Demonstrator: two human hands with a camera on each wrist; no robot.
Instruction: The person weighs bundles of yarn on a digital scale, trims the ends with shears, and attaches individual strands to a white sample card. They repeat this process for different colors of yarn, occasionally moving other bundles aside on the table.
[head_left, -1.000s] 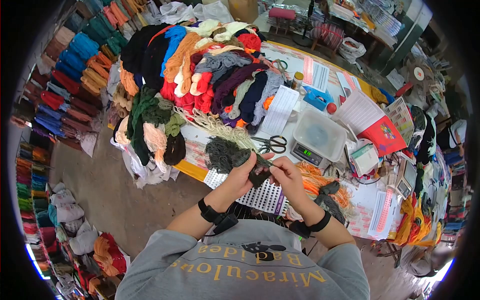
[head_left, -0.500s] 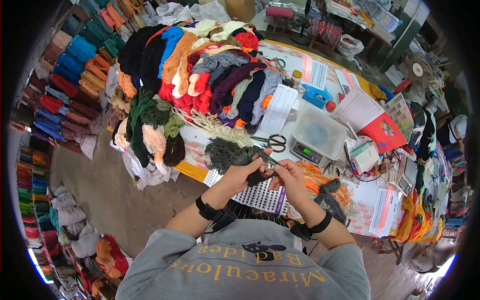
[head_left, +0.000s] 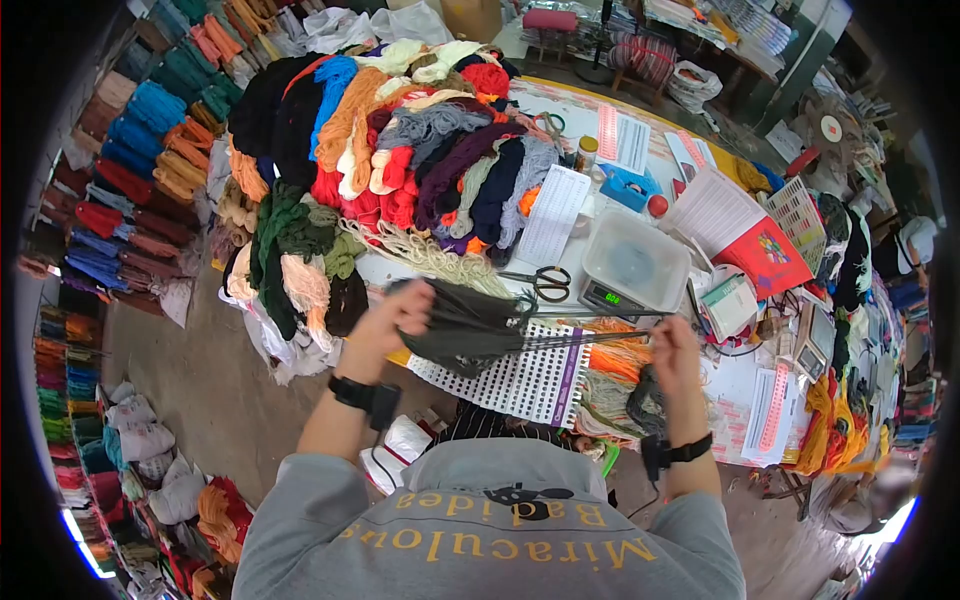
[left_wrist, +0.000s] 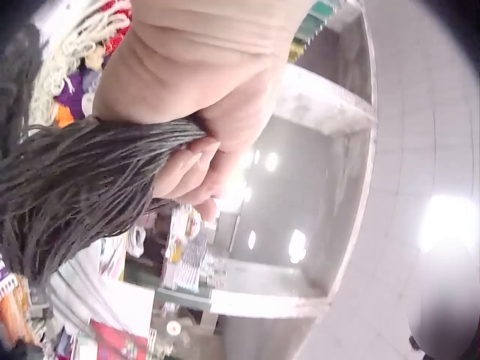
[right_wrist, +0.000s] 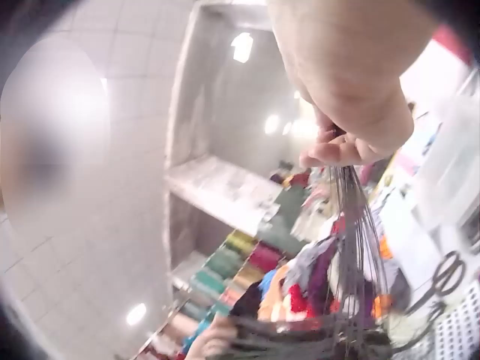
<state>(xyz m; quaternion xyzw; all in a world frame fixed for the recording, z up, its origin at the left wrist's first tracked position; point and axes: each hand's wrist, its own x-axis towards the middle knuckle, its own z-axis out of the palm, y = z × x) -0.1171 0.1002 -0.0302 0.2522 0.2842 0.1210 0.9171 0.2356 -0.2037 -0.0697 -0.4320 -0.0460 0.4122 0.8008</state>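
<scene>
Dark grey-green yarn (head_left: 465, 335) stretches between the two hands above the table. My left hand (head_left: 392, 318) grips the thick bundle at its left end; in the left wrist view the fingers (left_wrist: 184, 169) curl round the strands (left_wrist: 82, 180). My right hand (head_left: 676, 358) pinches a few thin strands at the right end, drawn out nearly level. The right wrist view shows the strands (right_wrist: 351, 225) hanging from the right hand's (right_wrist: 356, 112) curled fingertips. Below the yarn lies a white sheet with rows of dark dots (head_left: 500, 390).
A large heap of coloured yarn (head_left: 400, 150) covers the table's left part. Black scissors (head_left: 548, 284), a clear tub (head_left: 637, 262) on a digital scale (head_left: 608, 300), papers (head_left: 553, 215) and a red booklet (head_left: 768, 268) lie beyond the hands. Orange yarn (head_left: 618, 358) is near the right hand.
The hands, close together before, have moved wide apart, the left one leftward and the right one rightward. The dark yarn now spans between them, with thin strands pulled out to the right.
</scene>
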